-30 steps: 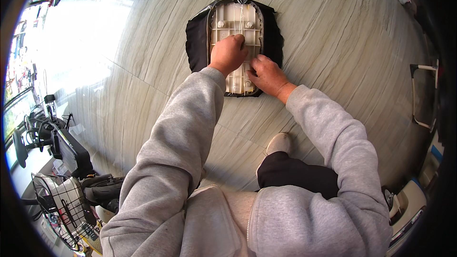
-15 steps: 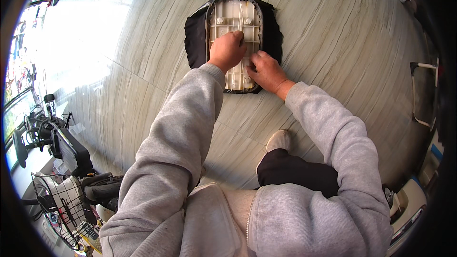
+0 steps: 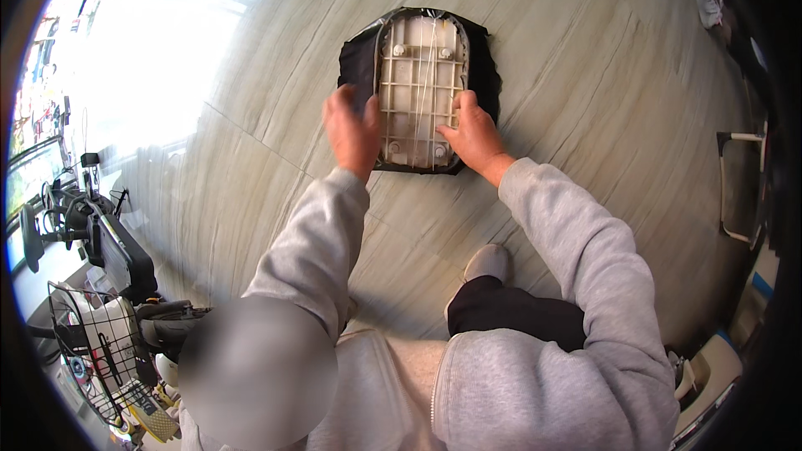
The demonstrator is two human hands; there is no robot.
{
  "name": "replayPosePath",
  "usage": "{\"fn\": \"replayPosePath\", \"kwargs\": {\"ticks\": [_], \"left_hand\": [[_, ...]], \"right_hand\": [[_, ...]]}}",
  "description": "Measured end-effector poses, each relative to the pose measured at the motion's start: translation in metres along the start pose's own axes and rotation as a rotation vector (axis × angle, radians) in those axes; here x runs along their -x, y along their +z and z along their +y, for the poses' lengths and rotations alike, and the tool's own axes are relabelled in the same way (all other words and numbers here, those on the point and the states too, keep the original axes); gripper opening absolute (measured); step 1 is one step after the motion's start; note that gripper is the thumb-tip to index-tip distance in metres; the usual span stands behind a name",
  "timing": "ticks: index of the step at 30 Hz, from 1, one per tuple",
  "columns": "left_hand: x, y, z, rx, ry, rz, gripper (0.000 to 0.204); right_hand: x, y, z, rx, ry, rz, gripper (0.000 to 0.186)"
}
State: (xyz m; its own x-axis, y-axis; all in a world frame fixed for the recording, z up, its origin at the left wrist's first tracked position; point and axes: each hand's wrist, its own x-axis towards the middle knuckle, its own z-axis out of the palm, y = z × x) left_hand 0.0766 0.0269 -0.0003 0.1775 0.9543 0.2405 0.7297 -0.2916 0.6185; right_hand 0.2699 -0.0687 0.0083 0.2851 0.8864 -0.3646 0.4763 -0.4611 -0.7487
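An upside-down vehicle seat lies on the floor ahead of me, its ribbed cream plastic base facing up. Black cover material spreads out around the rim. Several white strings run lengthwise across the base. Slightly blurred, my left hand is open beside the left rim, fingers apart over the black cover. My right hand rests at the right rim, with its thumb stretched onto the base and apart from the forefinger; the other fingers are partly hidden.
Streaked tile floor surrounds the seat. A black wire basket and dark vehicle parts stand at the lower left. My shoe is near the seat. Along the right edge are a metal-framed item and a white shoe.
My left hand has left the strings at the middle of the base, moved to the left rim and opened. My right hand has stayed near the right rim, its thumb now apart.
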Motion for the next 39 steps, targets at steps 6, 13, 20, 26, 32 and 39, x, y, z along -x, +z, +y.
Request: {"fn": "replayPosePath", "kwargs": {"ticks": [6, 13, 20, 26, 32, 39], "left_hand": [[0.041, -0.014, -0.043, -0.062, -0.523, -0.202, 0.065], [0.009, -0.012, -0.011, -0.071, -0.14, -0.13, 0.054], [0.041, -0.004, 0.047, 0.063, 0.136, -0.6, 0.028], [0.049, 0.031, 0.075, 0.023, 0.051, -0.566, 0.029], [0.049, 0.037, 0.078, -0.1, -0.144, -0.639, 0.029], [0.058, 0.021, 0.082, -0.078, -0.153, -0.582, 0.02]], "right_hand": [[0.002, 0.016, 0.011, -0.113, 0.076, 0.13, 0.066], [-0.01, 0.021, 0.021, -0.03, 0.088, 0.273, 0.071], [-0.015, 0.02, 0.026, -0.009, 0.114, 0.276, 0.069], [-0.017, 0.008, 0.031, 0.064, -0.002, 0.341, 0.066], [-0.013, -0.008, 0.025, 0.095, -0.239, 0.258, 0.026], [-0.001, -0.004, 0.01, 0.307, -0.561, 0.155, 0.011]]}}
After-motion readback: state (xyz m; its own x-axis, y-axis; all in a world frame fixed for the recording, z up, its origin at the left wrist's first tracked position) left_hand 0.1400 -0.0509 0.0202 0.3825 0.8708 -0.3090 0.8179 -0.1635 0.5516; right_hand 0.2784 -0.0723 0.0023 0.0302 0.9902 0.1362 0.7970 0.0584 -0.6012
